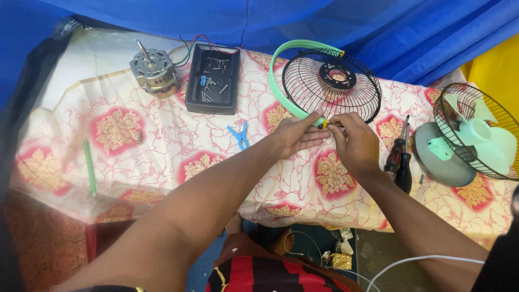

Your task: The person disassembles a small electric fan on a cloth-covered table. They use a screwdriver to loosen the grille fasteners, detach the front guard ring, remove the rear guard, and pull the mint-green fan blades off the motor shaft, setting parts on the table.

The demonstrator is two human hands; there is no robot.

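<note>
Centre frame: black wire fan guard (331,84) lies flat on the desk (162,140), its green rim band (281,94) half off. Left hand (297,135) pins the band end; its grip is closed on it. Right hand (354,141) pinches the small yellow clasp (325,124), steadying the joint. Screwdrivers (399,159) lie right.

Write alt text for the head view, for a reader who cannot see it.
Both hands, left hand and right hand, meet at the near rim of a round black wire fan guard with a pale green plastic rim band, on a red-and-cream patterned tablecloth. Nearby lie a grey metal motor, a black plastic tray of screws and two black-handled screwdrivers.
</note>
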